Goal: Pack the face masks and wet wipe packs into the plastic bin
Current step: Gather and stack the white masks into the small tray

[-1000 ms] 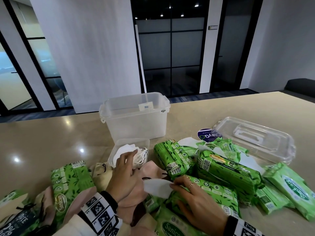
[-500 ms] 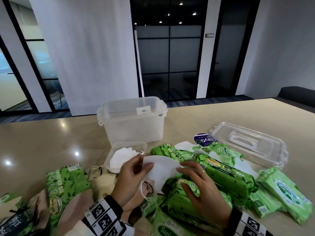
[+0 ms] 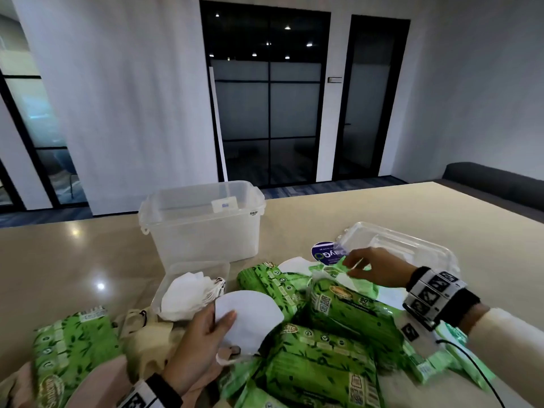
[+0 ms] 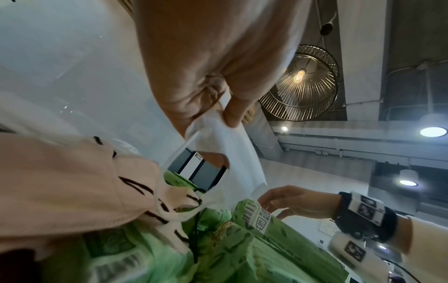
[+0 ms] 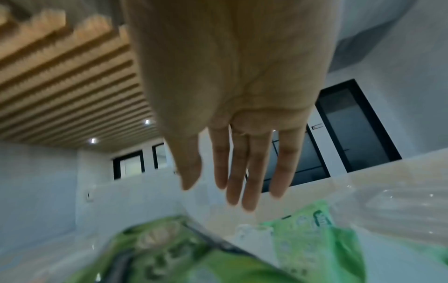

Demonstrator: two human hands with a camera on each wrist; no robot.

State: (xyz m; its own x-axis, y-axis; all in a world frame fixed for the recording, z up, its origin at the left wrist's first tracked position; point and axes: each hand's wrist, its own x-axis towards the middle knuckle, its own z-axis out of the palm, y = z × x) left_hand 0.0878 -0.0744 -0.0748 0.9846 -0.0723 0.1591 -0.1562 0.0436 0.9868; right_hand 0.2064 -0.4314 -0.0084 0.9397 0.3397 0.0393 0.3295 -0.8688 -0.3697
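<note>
Now one white face mask (image 3: 247, 315) is up off the pile, pinched at its near edge by the left hand (image 3: 200, 343).

Its rounded side points toward the small tray (image 3: 176, 278) of white masks just beyond, long axis roughly left to right; the plastic bin (image 3: 200, 225) stands farther back, open; the right hand (image 3: 374, 269), fingers straight and apart, holding nothing, reaches over the green wipe packs (image 3: 350, 313) near the clear lid (image 3: 412, 245) on the surface (image 3: 59, 260); the left is likely nearer the tray and bin.
</note>
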